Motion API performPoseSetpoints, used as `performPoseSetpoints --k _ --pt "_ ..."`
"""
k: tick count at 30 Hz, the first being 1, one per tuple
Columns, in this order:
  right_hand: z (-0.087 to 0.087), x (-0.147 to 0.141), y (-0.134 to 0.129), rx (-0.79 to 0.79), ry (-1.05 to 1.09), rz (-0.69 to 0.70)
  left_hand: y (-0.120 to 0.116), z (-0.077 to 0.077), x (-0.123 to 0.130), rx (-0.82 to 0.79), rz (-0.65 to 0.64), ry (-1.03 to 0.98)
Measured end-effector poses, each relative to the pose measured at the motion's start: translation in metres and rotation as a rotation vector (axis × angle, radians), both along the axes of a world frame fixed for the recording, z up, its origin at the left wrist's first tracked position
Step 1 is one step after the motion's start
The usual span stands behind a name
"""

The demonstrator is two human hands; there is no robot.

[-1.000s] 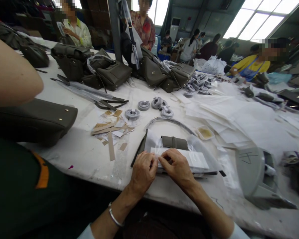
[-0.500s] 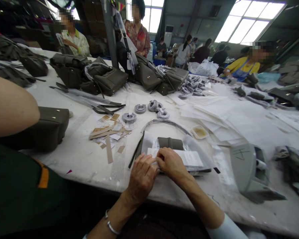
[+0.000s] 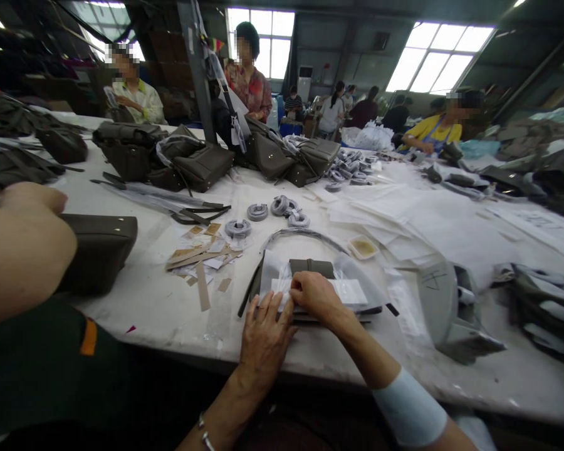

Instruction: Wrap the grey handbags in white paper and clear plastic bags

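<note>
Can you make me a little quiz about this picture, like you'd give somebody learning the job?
1. Fill in: the silver bracelet is on the ____ wrist.
2. Pick one: what colour is the top of the person at the far right, across the table? A) red B) yellow C) green
3. True or false: the left hand and right hand are both at the flat white piece, not the small dish.

Key: 1 left; 2 B; 3 true
</note>
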State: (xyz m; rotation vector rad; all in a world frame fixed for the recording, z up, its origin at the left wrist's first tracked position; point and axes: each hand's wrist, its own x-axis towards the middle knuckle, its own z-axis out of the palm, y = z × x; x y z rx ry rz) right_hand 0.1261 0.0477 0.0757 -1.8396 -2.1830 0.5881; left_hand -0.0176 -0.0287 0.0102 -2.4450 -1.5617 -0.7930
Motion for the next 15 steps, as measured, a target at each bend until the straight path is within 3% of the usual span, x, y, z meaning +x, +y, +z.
performPoseSetpoints --k 3,5,7,10,13,15 --pt "0.014 0.017 -0.015 0.081 0.126 0.001 0.002 0.002 -0.001 -0.007 0.018 0.039" --pt "0.026 0.044 -0.032 0.166 0.225 -0.077 0.003 0.004 -0.003 -0.010 0.021 0.067" --pt "0.037 0.085 -0.054 0.265 0.324 -0.274 0.004 0.006 -0.006 -0.001 0.008 0.096" --pt "0.046 0.161 -0.090 0.428 0.383 -0.683 0.007 0.007 -0.011 0.049 -0.029 0.133" --pt "0.044 0.235 -0.124 0.501 0.238 -0.969 0.013 0.001 -0.015 0.086 -0.071 0.150" --pt "0.035 0.273 -0.138 0.454 0.171 -1.096 0.017 -0.004 -0.016 0.081 -0.089 0.152"
